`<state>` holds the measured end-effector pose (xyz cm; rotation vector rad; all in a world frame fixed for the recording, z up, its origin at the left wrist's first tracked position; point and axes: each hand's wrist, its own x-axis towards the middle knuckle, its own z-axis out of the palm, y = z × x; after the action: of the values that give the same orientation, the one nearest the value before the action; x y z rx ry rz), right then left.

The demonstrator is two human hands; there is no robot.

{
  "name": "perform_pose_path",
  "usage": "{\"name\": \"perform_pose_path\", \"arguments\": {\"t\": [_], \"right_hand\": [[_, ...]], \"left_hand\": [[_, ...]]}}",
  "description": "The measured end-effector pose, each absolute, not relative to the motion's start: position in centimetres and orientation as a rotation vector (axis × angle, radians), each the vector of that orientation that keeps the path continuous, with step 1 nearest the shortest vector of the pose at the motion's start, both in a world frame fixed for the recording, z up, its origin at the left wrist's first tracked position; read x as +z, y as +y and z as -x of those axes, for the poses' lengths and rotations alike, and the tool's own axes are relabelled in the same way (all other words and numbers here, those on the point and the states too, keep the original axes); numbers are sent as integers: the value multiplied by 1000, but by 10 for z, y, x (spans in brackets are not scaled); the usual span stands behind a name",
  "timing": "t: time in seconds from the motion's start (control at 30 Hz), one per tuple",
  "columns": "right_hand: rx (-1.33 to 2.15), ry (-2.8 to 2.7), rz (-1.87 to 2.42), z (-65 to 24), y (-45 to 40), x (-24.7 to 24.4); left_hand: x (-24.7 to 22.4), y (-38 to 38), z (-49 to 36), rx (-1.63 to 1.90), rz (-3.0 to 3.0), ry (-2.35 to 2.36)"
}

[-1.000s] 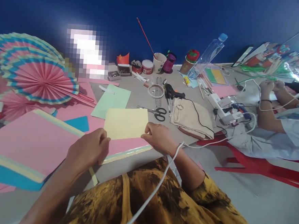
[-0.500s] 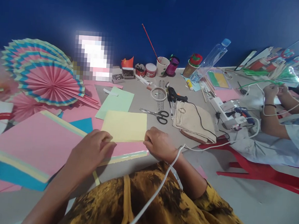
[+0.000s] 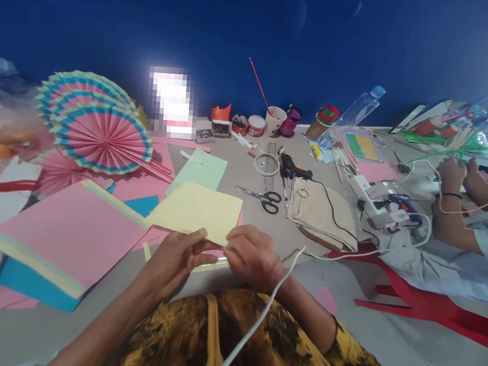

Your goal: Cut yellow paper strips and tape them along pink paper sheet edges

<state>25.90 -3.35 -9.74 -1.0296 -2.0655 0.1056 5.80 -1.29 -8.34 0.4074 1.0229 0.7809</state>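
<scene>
A pale yellow sheet of paper lies slanted in front of me, its near edge lifted a little. My left hand pinches that edge, thumb below and fingers on top. Close beside it, my right hand has its fingers curled round the sheet's near right corner. Below the hands, part of a pink sheet with a pale yellow edging strip shows; the rest is covered. A light green sheet lies just behind the yellow one. Black-handled scissors rest to its right.
Folded paper fans and a large pink sheet lie left. Right are a glue gun, folded cloth and a power strip. A white cable crosses my right forearm. A co-worker's hands work far right.
My left hand has moved right, nearer my right hand. The yellow sheet has turned and its near edge has come up off the pink sheet. The view has shifted slightly.
</scene>
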Motion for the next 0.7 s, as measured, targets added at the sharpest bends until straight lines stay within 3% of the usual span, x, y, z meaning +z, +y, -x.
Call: {"name": "perform_pose_path", "arguments": {"t": [0.3, 0.5, 0.7], "right_hand": [[408, -1868, 1160, -274, -22, -98], [202, -1848, 1790, -308, 8, -99], [328, -1998, 2177, -316, 31, -91]], "left_hand": [[-85, 2, -39, 905, -329, 1041], [-83, 8, -26, 1040, -268, 1081], [-64, 2, -27, 1311, -452, 1094]]}}
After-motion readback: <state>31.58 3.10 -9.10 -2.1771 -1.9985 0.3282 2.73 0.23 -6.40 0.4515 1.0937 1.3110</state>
